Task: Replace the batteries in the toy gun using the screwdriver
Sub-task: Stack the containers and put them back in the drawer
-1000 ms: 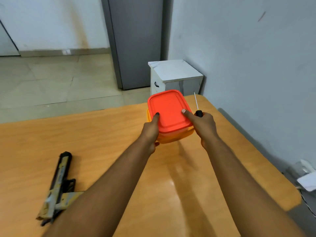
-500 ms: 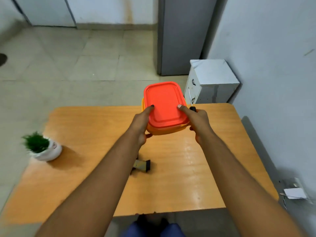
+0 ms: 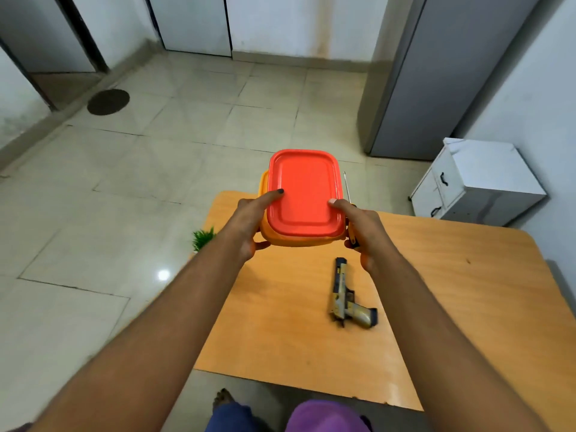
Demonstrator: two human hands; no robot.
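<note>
Here the gun [image 3: 346, 297] lies flat on the table [image 3: 452, 291], long axis near 12–6, muzzle toward 12, grip angled toward 4. Above it, both hands hold up a box [image 3: 290, 240] with its red lid [image 3: 304, 191] on; contents hidden. The left hand [image 3: 249, 222] clasps the box's 9 o'clock side, thumb on the lid. The right hand [image 3: 364, 232] clasps the 3 o'clock side and also pinches the screwdriver [image 3: 347, 190], its shaft pointing to 12.

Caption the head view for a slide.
Both hands, left and right, hold a red-lidded box above the table; screwdriver in the right hand, toy gun lying below.
</note>
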